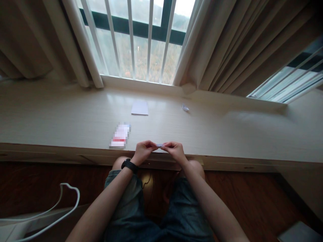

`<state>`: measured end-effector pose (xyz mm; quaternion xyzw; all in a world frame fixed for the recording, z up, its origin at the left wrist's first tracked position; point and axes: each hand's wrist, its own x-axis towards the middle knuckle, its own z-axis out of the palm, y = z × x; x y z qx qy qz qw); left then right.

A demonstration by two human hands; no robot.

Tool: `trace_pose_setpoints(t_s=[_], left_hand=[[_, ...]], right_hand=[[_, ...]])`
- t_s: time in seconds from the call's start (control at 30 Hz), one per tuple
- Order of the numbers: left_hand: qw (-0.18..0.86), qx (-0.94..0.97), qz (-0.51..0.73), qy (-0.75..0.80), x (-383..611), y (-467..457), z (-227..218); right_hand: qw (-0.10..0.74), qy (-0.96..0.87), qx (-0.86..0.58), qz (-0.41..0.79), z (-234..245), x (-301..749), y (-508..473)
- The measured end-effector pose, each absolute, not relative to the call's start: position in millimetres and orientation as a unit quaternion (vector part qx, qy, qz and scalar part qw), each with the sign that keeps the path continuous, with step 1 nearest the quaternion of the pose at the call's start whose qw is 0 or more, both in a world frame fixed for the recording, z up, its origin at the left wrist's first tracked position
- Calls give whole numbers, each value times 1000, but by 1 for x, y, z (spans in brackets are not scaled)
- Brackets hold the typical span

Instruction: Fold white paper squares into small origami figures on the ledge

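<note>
Between my two hands, at the front edge of the pale ledge, is a small whitish piece [159, 145] that looks like folded paper; most of it is hidden by fingers. My left hand [144, 151], with a black band on its wrist, pinches its left end. The right end is pinched by the thumb and fingers of my right hand [174, 151]. Beyond the hands lies a white square of paper [139, 108] flat on the ledge. Farther right sits a small crumpled whitish piece [185, 108].
A blurred-out, phone-shaped object [120, 135] lies left of my hands near the edge of the ledge [227, 134]. Behind are a barred window [136, 50] and beige curtains [222, 43]. A white cable [75, 201] loops at the lower left.
</note>
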<state>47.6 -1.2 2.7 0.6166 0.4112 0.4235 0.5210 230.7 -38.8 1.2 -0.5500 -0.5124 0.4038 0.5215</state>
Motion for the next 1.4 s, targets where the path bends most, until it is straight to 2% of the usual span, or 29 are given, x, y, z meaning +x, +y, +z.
trace_pose_setpoints(t_s=[0.27, 0.4, 0.6, 0.83, 1.07, 1.3, 1.4], left_hand=[[503, 625, 442, 403, 47, -2, -5], [513, 624, 442, 390, 49, 0, -2], [590, 570, 438, 368, 50, 1, 6], [610, 601, 338, 391, 50, 9, 20], [626, 595, 333, 378, 55, 18, 18], [636, 551, 394, 369, 60, 13, 20], [641, 555, 382, 368, 58, 14, 19]], right_hand=[[504, -550, -574, 338, 4, 226, -44], [504, -524, -572, 380, 9, 225, -43], [543, -484, -527, 440, 10, 226, -35], [531, -506, -527, 428, 11, 230, -30], [431, -534, -524, 503, 19, 245, -24], [489, -512, -502, 497, 23, 248, -19], [479, -532, -510, 478, 24, 249, -19]])
